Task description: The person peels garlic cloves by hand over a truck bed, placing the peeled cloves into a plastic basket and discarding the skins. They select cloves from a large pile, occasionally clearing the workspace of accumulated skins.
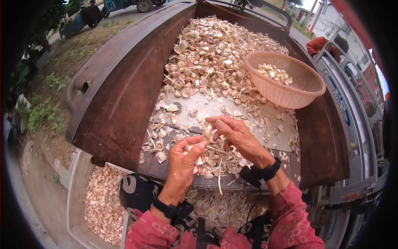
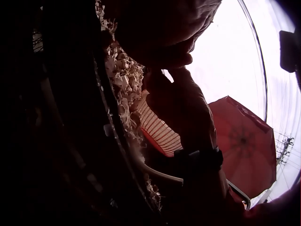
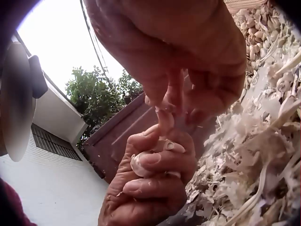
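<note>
My left hand point(image 1: 181, 162) pinches a pale garlic clove point(image 1: 208, 131) upright between thumb and forefinger. Several more peeled-looking cloves point(image 3: 139, 165) are tucked under its curled fingers, as the right wrist view shows. From the right, my right hand point(image 1: 239, 135) reaches over, its thumb and fingertips pinching the top of the same clove point(image 3: 164, 120). Both hands are raised over a work surface point(image 1: 195, 98) strewn with papery skins and dry stalks. In the left wrist view the hands are dark and the clove is hidden.
Beyond the hands a big heap of garlic point(image 1: 217, 58) fills the metal cart bed point(image 1: 124, 79). A pink plastic basket point(image 1: 290, 97) with cloves inside stands at right. Down left is a white crate point(image 1: 76, 199) full of cloves. A grey vehicle point(image 1: 352, 116) stands close on the right.
</note>
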Demonstrator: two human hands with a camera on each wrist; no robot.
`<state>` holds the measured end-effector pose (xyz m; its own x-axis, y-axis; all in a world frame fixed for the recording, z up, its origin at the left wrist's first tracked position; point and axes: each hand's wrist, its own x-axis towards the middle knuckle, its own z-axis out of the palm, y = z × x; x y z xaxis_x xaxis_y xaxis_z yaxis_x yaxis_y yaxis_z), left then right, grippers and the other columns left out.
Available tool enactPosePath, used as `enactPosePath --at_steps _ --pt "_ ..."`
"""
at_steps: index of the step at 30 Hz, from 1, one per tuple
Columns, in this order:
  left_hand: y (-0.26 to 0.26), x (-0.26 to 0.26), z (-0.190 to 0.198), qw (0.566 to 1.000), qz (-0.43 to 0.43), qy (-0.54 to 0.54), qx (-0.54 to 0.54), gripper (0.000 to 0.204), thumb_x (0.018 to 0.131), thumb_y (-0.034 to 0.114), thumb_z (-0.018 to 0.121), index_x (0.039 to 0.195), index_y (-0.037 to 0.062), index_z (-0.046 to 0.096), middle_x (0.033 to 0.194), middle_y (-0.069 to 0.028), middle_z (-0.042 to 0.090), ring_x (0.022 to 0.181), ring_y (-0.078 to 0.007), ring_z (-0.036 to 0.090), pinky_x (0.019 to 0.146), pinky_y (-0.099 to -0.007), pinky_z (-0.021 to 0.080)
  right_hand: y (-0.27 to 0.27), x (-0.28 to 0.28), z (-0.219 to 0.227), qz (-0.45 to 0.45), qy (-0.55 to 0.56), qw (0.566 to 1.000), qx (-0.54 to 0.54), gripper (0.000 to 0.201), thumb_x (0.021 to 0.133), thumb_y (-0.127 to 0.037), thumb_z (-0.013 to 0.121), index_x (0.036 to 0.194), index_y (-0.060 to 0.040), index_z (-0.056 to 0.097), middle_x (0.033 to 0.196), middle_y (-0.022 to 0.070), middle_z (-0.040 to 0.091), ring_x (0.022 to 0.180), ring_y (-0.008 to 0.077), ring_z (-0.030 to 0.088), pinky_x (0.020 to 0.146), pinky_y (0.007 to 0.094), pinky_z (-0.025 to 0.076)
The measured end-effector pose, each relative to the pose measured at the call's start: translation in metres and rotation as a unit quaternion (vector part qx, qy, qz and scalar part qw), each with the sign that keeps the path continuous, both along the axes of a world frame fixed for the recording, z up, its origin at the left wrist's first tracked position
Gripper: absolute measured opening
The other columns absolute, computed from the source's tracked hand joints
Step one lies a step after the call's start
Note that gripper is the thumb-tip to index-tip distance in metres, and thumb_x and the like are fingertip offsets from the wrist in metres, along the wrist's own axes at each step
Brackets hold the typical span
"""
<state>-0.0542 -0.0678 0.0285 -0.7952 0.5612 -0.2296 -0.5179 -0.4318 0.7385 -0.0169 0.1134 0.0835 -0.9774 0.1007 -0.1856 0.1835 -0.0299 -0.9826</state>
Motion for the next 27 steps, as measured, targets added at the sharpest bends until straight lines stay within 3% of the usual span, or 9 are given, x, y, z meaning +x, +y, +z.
enactPosePath --at_steps 1,4,5,8,13,17,19,22,27 --pt "-0.001 0.0 -0.001 0.999 -0.008 0.035 -0.019 0.025 0.089 0.017 0.072 0.105 -0.0001 0.065 0.086 -0.0053 0.065 0.056 -0.0051 0.057 0.037 -0.0175 0.04 0.0 0.002 -0.002 0.058 -0.011 0.998 0.009 0.037 0.097 -0.032 0.062 0.119 -0.0024 0.065 0.092 -0.0008 0.066 0.072 0.002 0.055 0.054 0.0195 0.045" --pt "0.0 -0.001 0.0 1.0 -0.018 -0.005 -0.009 0.026 0.09 0.019 0.07 0.107 0.0008 0.064 0.089 -0.0057 0.065 0.057 -0.0049 0.057 0.038 -0.0176 0.039 -0.003 -0.003 -0.022 0.047 0.075 0.995 0.045 0.033 0.097 -0.032 0.062 0.113 -0.0024 0.066 0.093 0.0003 0.067 0.072 0.0037 0.057 0.054 0.0189 0.045" --pt "-0.002 -0.001 0.0 1.0 -0.016 -0.005 -0.011 0.026 0.09 0.019 0.07 0.107 0.0008 0.064 0.089 -0.0057 0.065 0.057 -0.0049 0.057 0.038 -0.0176 0.039 -0.006 -0.006 -0.024 -0.03 0.07 0.997 -0.024 0.029 0.098 -0.029 0.061 0.107 -0.0022 0.067 0.096 0.0025 0.07 0.073 0.0054 0.061 0.056 0.0184 0.047" --pt "-0.006 0.002 0.0 0.992 -0.029 -0.082 0.09 0.024 0.094 0.022 0.065 0.107 0.0024 0.061 0.09 -0.0045 0.062 0.059 -0.0048 0.055 0.038 -0.0174 0.038 -0.004 -0.006 -0.019 -0.062 0.044 0.996 -0.054 0.027 0.098 -0.025 0.061 0.106 -0.0007 0.067 0.099 0.0048 0.071 0.073 0.0062 0.063 0.057 0.0177 0.049" --pt "-0.007 0.0 -0.001 0.966 -0.075 -0.178 0.171 0.021 0.098 0.024 0.057 0.102 0.0042 0.058 0.09 -0.0024 0.058 0.061 -0.0056 0.05 0.037 -0.0174 0.036 0.002 0.004 -0.014 -0.016 0.027 0.996 -0.08 0.029 0.099 -0.018 0.058 0.12 0.0024 0.063 0.1 0.008 0.071 0.072 0.0063 0.062 0.062 0.02 0.053" --pt "-0.007 -0.001 -0.004 0.952 -0.088 -0.205 0.211 0.022 0.099 0.026 0.055 0.1 0.0042 0.057 0.09 -0.0032 0.058 0.06 -0.0065 0.049 0.036 -0.0169 0.036 -0.006 0.013 -0.01 -0.03 0.04 0.998 -0.049 0.029 0.1 -0.017 0.058 0.12 0.0025 0.063 0.101 0.0073 0.069 0.074 0.0064 0.062 0.065 0.0207 0.053" --pt "-0.01 -0.001 -0.004 0.929 -0.108 -0.245 0.257 0.023 0.1 0.027 0.053 0.1 0.0043 0.057 0.089 -0.0038 0.057 0.059 -0.0071 0.049 0.036 -0.0167 0.036 -0.007 0.02 -0.009 0.021 0.064 0.998 -0.003 0.029 0.1 -0.016 0.057 0.122 0.002 0.062 0.1 0.0066 0.068 0.076 0.0064 0.061 0.067 0.0218 0.054" --pt "-0.021 0.006 -0.001 0.908 -0.112 -0.273 0.297 0.02 0.098 0.025 0.058 0.098 0.0052 0.059 0.089 -0.0061 0.058 0.059 -0.0086 0.049 0.036 -0.0169 0.038 -0.01 0.025 -0.01 0.02 0.057 0.998 -0.015 0.026 0.101 -0.015 0.055 0.121 0.0006 0.061 0.098 0.0055 0.067 0.078 0.0065 0.061 0.067 0.0219 0.054" --pt "-0.024 0.019 0.016 0.97 -0.053 -0.185 0.149 0.018 0.098 0.024 0.059 0.102 0.0059 0.058 0.086 -0.0031 0.057 0.06 -0.0074 0.049 0.037 -0.016 0.037 -0.035 0.036 -0.002 0.001 0.112 0.992 -0.049 0.024 0.098 -0.014 0.06 0.119 -0.0027 0.062 0.096 0.0016 0.066 0.078 0.0054 0.059 0.065 0.0198 0.052"
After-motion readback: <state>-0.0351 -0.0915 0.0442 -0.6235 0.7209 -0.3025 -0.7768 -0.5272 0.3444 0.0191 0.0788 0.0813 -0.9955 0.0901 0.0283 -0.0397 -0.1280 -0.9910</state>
